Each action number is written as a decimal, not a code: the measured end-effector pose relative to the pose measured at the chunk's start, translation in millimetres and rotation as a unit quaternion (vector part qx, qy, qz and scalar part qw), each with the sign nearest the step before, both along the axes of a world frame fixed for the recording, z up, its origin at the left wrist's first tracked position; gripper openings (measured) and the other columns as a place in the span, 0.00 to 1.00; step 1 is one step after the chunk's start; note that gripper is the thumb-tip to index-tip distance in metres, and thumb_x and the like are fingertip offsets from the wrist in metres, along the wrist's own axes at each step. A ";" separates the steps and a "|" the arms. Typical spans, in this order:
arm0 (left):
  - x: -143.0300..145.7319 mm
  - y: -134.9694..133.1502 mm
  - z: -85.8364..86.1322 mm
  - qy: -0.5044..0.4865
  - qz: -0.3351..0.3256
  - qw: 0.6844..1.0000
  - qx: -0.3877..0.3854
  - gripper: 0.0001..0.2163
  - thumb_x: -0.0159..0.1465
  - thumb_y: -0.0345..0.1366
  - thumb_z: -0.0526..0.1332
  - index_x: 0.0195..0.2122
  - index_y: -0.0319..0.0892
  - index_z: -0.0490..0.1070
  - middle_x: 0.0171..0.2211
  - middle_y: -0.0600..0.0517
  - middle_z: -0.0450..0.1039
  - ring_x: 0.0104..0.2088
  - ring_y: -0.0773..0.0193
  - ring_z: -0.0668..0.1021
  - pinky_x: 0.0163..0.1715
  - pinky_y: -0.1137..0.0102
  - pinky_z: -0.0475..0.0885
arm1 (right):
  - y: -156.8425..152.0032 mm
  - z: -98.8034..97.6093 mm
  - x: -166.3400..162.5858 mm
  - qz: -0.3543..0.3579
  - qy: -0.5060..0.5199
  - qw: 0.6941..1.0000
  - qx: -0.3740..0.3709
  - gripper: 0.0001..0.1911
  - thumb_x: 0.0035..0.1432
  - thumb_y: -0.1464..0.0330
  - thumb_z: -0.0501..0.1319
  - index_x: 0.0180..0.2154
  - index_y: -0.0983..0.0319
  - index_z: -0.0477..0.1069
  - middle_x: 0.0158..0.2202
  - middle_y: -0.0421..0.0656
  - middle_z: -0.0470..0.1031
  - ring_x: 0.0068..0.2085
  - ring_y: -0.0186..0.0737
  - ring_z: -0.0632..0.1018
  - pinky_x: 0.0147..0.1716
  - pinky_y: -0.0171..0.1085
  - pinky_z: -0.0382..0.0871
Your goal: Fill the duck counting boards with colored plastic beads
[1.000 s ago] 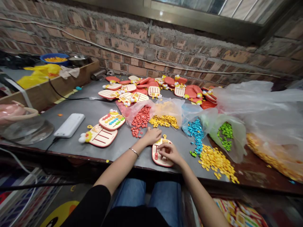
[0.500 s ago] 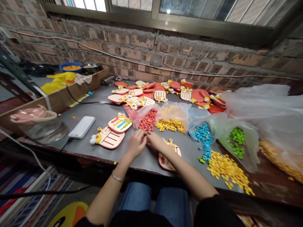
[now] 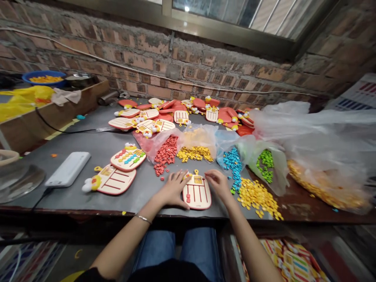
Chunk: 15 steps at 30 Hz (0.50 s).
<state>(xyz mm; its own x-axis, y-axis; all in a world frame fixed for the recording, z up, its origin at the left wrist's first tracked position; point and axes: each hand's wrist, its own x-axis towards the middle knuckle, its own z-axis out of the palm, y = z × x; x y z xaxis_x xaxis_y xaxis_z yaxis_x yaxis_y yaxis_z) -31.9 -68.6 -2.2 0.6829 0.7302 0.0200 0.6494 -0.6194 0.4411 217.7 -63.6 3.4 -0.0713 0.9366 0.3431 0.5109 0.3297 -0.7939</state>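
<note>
A cream-and-red toy board [image 3: 197, 196] with dark slots and a yellow loop on top lies flat at the table's front. Red pieces sit in its left slot. My left hand [image 3: 175, 190] is open, fingers spread along the board's left edge, covering part of the toy's head. At the top right of the board, my right hand [image 3: 219, 183] pinches what looks like a small red piece [image 3: 204, 179], mostly hidden by the fingertips. Beyond my left hand lies a heap of red pieces [image 3: 166, 150], spilling from a plastic bag.
Yellow pieces [image 3: 196, 154], blue pieces [image 3: 232, 162] and green pieces [image 3: 265, 164] spill from bags, with yellow discs [image 3: 258, 197] on the right. Left are a filled board [image 3: 128, 158], an unfilled board [image 3: 117, 181] and a white power bank [image 3: 69, 169]. More boards [image 3: 169, 113] pile up behind.
My hands have parted from beside the red heap. The left has spread onto the board's left side; the right has moved to its top right. The view has swung right.
</note>
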 end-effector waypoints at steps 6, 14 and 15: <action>6.0 1.8 -8.0 0.023 0.051 0.998 0.020 0.57 0.43 0.63 0.67 0.69 0.46 0.43 0.70 0.39 0.36 0.68 0.40 0.46 0.62 0.45 0.44 | 15.0 -13.1 -3.1 0.019 -0.138 0.990 0.016 0.06 0.58 0.72 0.58 0.29 0.62 0.72 0.31 0.44 0.73 0.36 0.42 0.73 0.38 0.40 0.68; 5.4 0.8 -11.2 0.009 0.093 0.995 0.021 0.56 0.41 0.62 0.69 0.68 0.47 0.48 0.69 0.37 0.40 0.66 0.37 0.50 0.59 0.43 0.48 | 26.3 -12.4 5.9 0.097 -0.100 0.990 -0.020 0.06 0.57 0.71 0.60 0.28 0.62 0.72 0.31 0.44 0.75 0.34 0.40 0.74 0.36 0.38 0.67; 5.5 1.0 -11.7 0.003 0.094 0.995 0.020 0.57 0.41 0.63 0.69 0.68 0.46 0.47 0.69 0.37 0.41 0.66 0.37 0.51 0.59 0.43 0.48 | 22.1 -11.9 8.7 0.106 -0.088 0.990 -0.033 0.05 0.57 0.70 0.60 0.29 0.62 0.73 0.32 0.44 0.76 0.34 0.41 0.74 0.37 0.39 0.68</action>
<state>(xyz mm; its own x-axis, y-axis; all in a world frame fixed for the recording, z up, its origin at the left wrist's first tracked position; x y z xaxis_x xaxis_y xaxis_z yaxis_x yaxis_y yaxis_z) -26.3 -67.6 -13.9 0.5350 0.8435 0.0474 0.7578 -0.5039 0.4144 226.4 -41.6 -8.5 -0.3210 0.9143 0.2469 0.5678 0.3945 -0.7225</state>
